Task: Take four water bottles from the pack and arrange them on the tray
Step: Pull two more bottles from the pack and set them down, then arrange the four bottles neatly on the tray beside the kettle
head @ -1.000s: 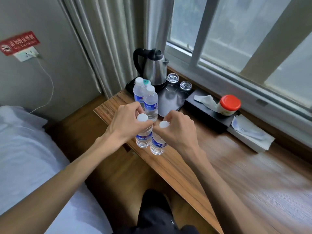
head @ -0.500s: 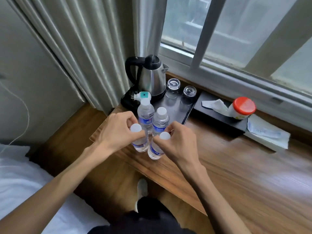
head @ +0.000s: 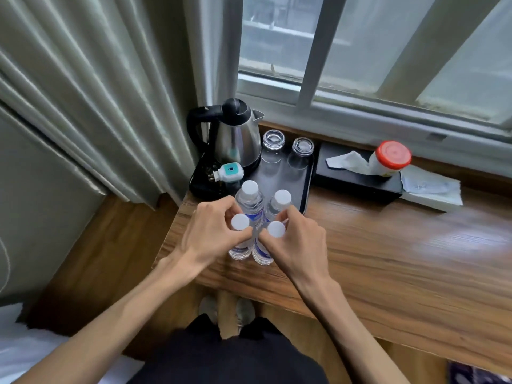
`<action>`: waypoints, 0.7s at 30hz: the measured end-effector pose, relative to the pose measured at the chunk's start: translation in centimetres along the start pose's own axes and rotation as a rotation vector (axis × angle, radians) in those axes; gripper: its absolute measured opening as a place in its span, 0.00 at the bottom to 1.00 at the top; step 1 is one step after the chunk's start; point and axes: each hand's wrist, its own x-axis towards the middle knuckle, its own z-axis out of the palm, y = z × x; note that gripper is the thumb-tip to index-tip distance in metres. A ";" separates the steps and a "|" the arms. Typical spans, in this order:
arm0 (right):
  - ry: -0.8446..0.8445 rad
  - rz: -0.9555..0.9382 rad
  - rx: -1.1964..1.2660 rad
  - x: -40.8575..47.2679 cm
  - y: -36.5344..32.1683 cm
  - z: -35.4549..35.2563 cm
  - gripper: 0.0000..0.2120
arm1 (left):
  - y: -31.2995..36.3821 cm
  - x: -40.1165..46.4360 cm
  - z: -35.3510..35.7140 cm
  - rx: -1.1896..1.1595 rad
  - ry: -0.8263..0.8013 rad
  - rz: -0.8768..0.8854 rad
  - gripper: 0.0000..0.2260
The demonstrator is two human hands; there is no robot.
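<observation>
Several clear water bottles with white caps and blue labels stand close together near the wooden table's left end. My left hand [head: 213, 231] grips the near left bottle [head: 240, 245] below its cap. My right hand [head: 299, 242] grips the near right bottle [head: 262, 252]. Their bases rest on the wood, just in front of the black tray [head: 303, 187]. Behind them stand two more bottles, a far left bottle [head: 250, 199] and a far right bottle [head: 280, 202], at the tray's front part. No pack is in view.
On the tray's far side stand a steel kettle [head: 235, 137], two upturned glasses [head: 273, 139] and a white plug [head: 228, 171]. To the right lie a black tissue box [head: 357, 176] with a red-lidded jar [head: 392, 159] and papers [head: 432, 189]. Curtains hang at the left.
Both hands have carried their two bottles forward, from in front of the table edge to right behind the two standing bottles. The view has tilted down and closer.
</observation>
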 end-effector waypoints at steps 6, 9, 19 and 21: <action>0.126 -0.030 -0.045 -1.8 -0.5 1.2 0.13 | -2.2 -0.1 0.1 -0.108 -0.057 0.157 0.11; 0.162 -0.023 0.003 -2.8 -0.2 1.9 0.13 | -3.2 -0.4 0.2 -0.206 -0.081 0.190 0.12; 0.250 0.122 0.430 -6.1 3.0 4.8 0.25 | -7.3 -1.8 1.8 -0.251 -0.122 0.161 0.35; 0.175 0.145 0.447 -6.5 4.2 6.2 0.29 | -8.3 -2.2 2.8 -0.255 -0.166 0.091 0.38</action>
